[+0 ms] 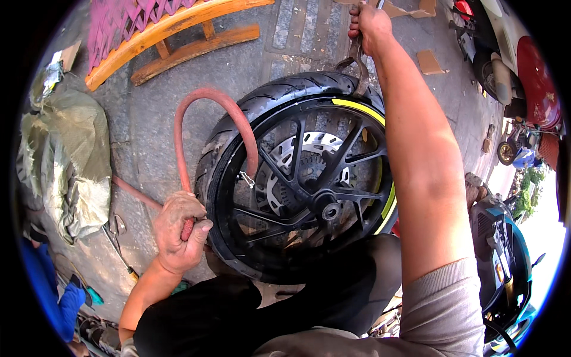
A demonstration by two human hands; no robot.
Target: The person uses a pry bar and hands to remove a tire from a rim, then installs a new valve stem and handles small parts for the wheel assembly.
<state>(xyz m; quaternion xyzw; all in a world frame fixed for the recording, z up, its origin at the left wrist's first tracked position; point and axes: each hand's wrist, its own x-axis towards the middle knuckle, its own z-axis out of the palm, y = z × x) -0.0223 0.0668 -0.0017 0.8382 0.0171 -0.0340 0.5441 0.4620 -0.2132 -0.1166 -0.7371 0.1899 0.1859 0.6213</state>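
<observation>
Red rubber, dusty and looped, makes up the hose (pixel 179 134); the left hand (pixel 181 229) is wrapped around it just beside the left edge of the tyre (pixel 273 89), fingers curled and thumb alongside; the wheel (pixel 324 199) lies on the paved surface (pixel 148 131), its near edge against or just above the black trousers (pixel 196 315), I cannot tell which; the right hand (pixel 372 30) is clamped on a metal tool (pixel 357 52), whose curved ends sit at the tyre's far edge; the hose's end hangs inside the wheel's left edge, by a small silvery clip (pixel 247 179), and whether it is fastened there I cannot make out; the bend looks springy, so a tug or twist from the left hand could pull that end loose; the tool could skid off the smooth rubber if the right arm pulled at a slant, and its metal might then scrape the yellow stripe (pixel 360 106); a push on one edge could rock the wheel, and the brake disc (pixel 315 141) might get scratched if it met the surface
</observation>
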